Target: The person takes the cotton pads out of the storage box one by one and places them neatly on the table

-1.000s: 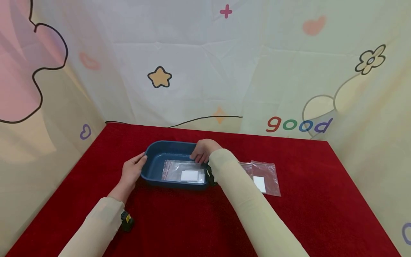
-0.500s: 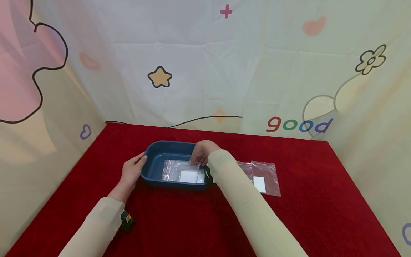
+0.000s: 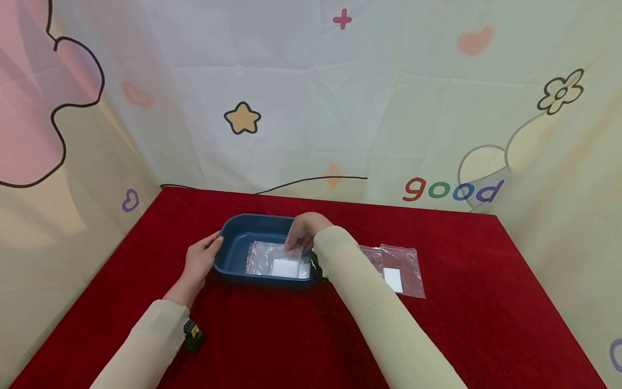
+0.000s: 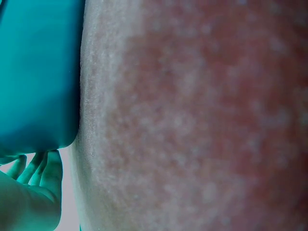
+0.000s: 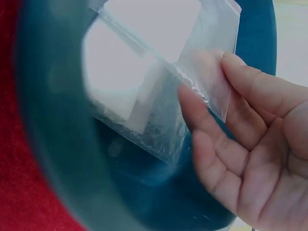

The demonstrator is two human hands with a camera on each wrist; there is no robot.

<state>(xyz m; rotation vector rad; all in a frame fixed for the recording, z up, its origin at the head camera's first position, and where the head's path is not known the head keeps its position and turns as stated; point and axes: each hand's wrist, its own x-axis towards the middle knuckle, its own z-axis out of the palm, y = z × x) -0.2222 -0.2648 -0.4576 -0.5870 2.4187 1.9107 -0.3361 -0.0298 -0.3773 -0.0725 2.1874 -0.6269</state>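
A blue plastic basin (image 3: 233, 256) lies on the red cloth, with clear zip bags (image 3: 262, 256) inside it, one overlapping another. White rectangular pieces (image 3: 285, 267) show in these bags. My left hand (image 3: 196, 262) holds the basin's left end, thumb at the rim; its fingers (image 4: 50, 171) reach against the basin's side in the left wrist view. Inside the right end, my right hand (image 3: 306, 229) pinches the edge of the upper zip bag (image 5: 211, 33) between thumb and fingers. That bag's edge stands slightly raised over the lower one.
Right of the basin lie more zip bags (image 3: 408, 262), one with a white piece (image 3: 392, 280) in it; the right sleeve (image 3: 359, 292) partly covers them. A printed curtain (image 3: 311, 119) hangs behind the red table (image 3: 272, 335). A blurred reddish surface fills most of the left wrist view.
My right hand has reached lower into the basin and now pinches a bag's edge, which has shifted slightly left. The left hand and basin have stayed in place.
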